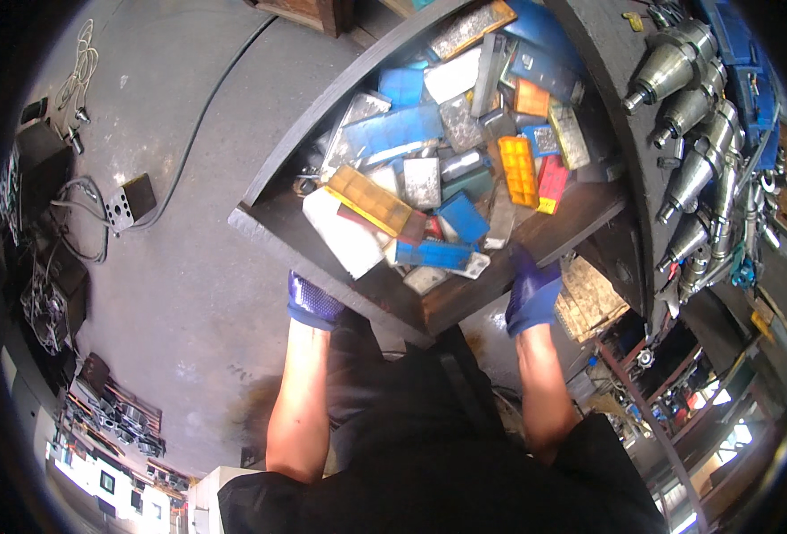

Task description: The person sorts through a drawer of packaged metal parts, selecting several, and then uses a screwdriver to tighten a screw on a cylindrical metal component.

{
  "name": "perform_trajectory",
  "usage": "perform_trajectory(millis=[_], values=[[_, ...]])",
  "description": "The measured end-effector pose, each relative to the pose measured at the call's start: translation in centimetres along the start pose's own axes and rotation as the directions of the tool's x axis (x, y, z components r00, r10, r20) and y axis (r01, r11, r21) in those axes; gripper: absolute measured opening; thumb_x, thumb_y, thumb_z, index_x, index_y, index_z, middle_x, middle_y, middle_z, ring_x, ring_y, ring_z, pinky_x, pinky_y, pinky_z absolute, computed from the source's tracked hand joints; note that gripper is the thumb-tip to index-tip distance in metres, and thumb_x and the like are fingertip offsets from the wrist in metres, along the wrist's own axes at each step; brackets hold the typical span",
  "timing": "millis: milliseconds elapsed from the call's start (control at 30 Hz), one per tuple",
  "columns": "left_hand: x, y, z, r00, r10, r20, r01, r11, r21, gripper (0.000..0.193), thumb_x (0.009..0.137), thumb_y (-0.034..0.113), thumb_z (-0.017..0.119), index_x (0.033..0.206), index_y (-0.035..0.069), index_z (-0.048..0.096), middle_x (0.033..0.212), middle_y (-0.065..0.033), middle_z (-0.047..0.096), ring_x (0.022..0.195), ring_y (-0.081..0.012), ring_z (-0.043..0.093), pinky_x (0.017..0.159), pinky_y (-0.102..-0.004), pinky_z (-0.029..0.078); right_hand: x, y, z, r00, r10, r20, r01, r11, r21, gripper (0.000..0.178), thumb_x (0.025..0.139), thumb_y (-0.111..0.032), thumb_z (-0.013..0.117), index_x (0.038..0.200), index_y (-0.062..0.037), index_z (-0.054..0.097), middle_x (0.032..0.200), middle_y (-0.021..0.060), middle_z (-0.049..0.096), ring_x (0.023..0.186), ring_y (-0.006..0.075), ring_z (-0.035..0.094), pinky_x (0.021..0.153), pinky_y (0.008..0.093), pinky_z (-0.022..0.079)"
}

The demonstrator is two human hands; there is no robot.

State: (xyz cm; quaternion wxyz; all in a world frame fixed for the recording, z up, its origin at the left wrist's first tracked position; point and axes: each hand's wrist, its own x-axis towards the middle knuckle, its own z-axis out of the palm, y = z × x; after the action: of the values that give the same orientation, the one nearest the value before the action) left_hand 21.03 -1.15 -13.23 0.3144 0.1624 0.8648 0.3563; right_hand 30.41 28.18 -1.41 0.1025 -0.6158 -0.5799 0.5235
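Looks like the steadying step: the drawer (470, 304) of plastic cases (369, 199) sits ahead of the torso (411, 427), right hand (533, 289) gripping its edge, left hand (313, 299) against it, grip unclear, so moving it probably needs level support.

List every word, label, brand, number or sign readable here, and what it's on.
No text can be read.
Red case in the drawer: any print on its yellow end is too small.
Dark blue box: small pale mark, too blurred.
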Motion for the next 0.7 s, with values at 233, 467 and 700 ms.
perform_trajectory(millis=[233, 467, 700], values=[[-2.7, 0.1, -3.7, 0.985, -0.065, 0.159, -0.001, 0.924, 0.382, 0.043, 0.105, 0.027, 0.033, 0.14, 0.003, 0.045, 0.139, -0.0141, 0.053, 0.127, -0.0256, 0.051, 0.108, -0.0382, 0.041, -5.3, 3.3, 1.4, 0.998, 0.061, 0.027, -0.062, 0.998, 0.012, 0.03, 0.087, -0.005, 0.071, 0.115, 0.0008, 0.063, 0.101, 0.0065, 0.067, 0.088, 0.0159, 0.062, 0.079, 0.0306, 0.051], [-2.7, -1.4, -1.9, 0.995, -0.092, 0.041, 0.084, 0.982, 0.169, 0.043, 0.105, 0.027, 0.034, 0.139, 0.003, 0.045, 0.139, -0.0139, 0.053, 0.127, -0.0258, 0.051, 0.108, -0.0382, 0.041, -4.9, 5.9, 1.5, 0.999, 0.002, 0.04, 0.002, 0.996, -0.086, 0.029, 0.089, -0.007, 0.07, 0.115, 0.0025, 0.061, 0.104, 0.0105, 0.068, 0.091, 0.0186, 0.064, 0.081, 0.0333, 0.051], [-2.0, -2.1, 0.3, 0.996, -0.091, 0.002, 0.091, 0.995, 0.047, 0.043, 0.105, 0.027, 0.034, 0.139, 0.004, 0.045, 0.138, -0.0138, 0.053, 0.127, -0.0259, 0.051, 0.107, -0.0383, 0.041, -4.7, 5.7, 1.6, 1.0, -0.017, 0.019, 0.018, 0.998, -0.055, 0.026, 0.09, -0.006, 0.069, 0.113, 0.0023, 0.06, 0.102, 0.0093, 0.067, 0.087, 0.0162, 0.062, 0.077, 0.0317, 0.051]])
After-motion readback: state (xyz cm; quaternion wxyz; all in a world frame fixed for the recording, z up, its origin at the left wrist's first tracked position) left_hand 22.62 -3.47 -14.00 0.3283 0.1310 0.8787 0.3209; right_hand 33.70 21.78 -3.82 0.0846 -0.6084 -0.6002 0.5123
